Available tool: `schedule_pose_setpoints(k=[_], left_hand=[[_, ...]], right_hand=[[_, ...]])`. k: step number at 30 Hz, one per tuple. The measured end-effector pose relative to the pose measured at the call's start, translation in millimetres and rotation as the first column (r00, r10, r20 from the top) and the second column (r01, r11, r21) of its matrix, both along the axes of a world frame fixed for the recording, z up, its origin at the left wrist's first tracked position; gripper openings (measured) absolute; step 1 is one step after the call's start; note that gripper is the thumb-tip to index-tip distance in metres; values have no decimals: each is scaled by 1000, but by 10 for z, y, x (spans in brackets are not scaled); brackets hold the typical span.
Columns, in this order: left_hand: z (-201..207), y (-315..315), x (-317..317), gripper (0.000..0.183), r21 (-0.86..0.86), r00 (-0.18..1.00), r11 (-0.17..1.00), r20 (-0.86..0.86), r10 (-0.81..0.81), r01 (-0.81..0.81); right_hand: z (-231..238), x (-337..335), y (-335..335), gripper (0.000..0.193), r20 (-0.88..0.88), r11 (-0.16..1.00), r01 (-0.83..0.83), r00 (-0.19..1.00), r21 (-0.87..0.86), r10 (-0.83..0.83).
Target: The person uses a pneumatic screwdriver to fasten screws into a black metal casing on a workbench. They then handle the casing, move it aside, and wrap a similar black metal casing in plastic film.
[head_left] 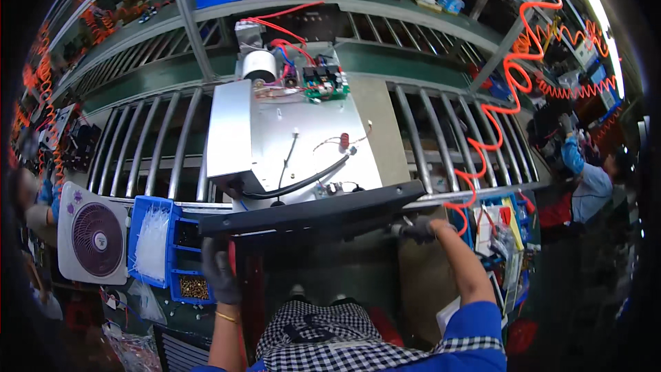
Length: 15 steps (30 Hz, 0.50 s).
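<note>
In front of me a sheet-metal chassis [317,120] rests on a roller conveyor, with a silver box-shaped housing [231,127] on its left side. A long black panel [317,208] lies tilted across its near edge. At the panel's left end, my left hand [222,279], in a grey glove, is closed on its lower edge; the fingertips are partly hidden. By the right end my right hand [418,229], gloved too, has its fingers closed around something small that I cannot make out. A black cable [303,184] runs over the chassis just behind the panel.
A green circuit board [327,86] and white cylinder [259,65] sit at the chassis's far end. Blue bins [153,240] and a fan [96,240] stand left. An orange coiled hose [492,134] hangs at right, beside parts bins [499,234]. Another person [592,182] works far right.
</note>
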<state>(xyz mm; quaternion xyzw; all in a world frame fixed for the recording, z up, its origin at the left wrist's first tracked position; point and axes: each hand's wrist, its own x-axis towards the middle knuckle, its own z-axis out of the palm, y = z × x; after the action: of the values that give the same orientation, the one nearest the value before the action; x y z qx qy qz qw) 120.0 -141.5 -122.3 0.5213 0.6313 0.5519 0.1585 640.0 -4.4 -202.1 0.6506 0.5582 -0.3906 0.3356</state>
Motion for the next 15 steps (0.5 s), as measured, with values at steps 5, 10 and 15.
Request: schedule_pose_setpoints(k=[5,10,15], left_hand=[[985,334,367,56,394,997,917,75,32,-59],[1056,598,606,52,343,957,905,229,178,-251],[905,614,519,57,367,965,908,236,117,-200]], right_hand=[[-200,108,160,52,-25,985,165,986,46,-164],[-389,182,469,49,61,995,93,994,39,-95],[-407,273,625,53,124,997,-2,992,-76,11]])
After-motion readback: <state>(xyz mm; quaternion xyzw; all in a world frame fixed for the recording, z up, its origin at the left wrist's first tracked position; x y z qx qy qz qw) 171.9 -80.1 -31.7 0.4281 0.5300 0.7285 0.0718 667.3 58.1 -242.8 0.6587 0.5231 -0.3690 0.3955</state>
